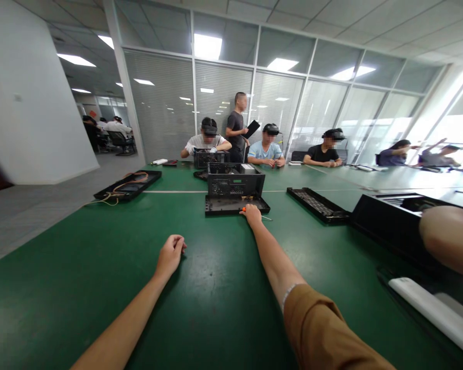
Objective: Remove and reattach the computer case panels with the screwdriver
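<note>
"Where is the screwdriver (244, 209)?"

"At the near edge of the black tray (224, 206), right of the middle, toward the near right corner. The right hand (252, 213) has it."

"How firmly?"

"The fingers look closed around it, with an orange end poking out on the left and the thin shaft on the right. Whether the hand rests on the rim, I can't tell."

"Which way does it lie?"

"Mostly crosswise, along the tray's near edge, the shaft slanting a little toward us."

"And the left hand (171, 252)?"

"Loosely curled over the green table (111, 288), nearer to us and well apart from the tray. Nothing shows in it, but its palm is hidden, so I can't say how far it is open. From there, the screwdriver is ahead and to the right."

"What's behind it?"

"A black metal box (235, 181), standing at the tray's far edge."
</note>
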`<control>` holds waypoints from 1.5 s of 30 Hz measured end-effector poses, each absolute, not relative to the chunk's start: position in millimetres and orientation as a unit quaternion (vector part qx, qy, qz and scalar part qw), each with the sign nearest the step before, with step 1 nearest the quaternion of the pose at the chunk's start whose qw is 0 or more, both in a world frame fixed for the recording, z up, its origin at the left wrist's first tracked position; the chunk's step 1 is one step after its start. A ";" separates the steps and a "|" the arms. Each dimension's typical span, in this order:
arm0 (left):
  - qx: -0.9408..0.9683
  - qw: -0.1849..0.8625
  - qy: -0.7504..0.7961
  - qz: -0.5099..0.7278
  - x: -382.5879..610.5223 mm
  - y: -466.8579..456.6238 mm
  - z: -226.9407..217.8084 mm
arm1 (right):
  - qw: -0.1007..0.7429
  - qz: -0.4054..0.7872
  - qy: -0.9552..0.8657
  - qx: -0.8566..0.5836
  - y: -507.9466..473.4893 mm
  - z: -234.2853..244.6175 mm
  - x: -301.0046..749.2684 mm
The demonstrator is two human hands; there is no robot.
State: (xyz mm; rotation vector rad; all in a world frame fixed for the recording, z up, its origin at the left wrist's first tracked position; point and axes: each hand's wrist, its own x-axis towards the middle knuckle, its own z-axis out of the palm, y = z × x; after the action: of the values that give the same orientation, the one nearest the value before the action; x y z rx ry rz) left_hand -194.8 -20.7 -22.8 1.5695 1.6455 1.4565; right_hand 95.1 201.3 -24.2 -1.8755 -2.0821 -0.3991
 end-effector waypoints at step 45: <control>0.612 0.122 0.646 0.439 -191.9 -40.7 -14.6 | 0.104 -0.155 -0.917 -0.353 -131.2 13.1 128.8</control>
State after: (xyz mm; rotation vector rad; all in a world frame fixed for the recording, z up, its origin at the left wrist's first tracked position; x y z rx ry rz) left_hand -191.9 -40.7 -14.6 1.7871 1.8857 1.2816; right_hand 128.8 -131.2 13.1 -1.0408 -2.7029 -0.4574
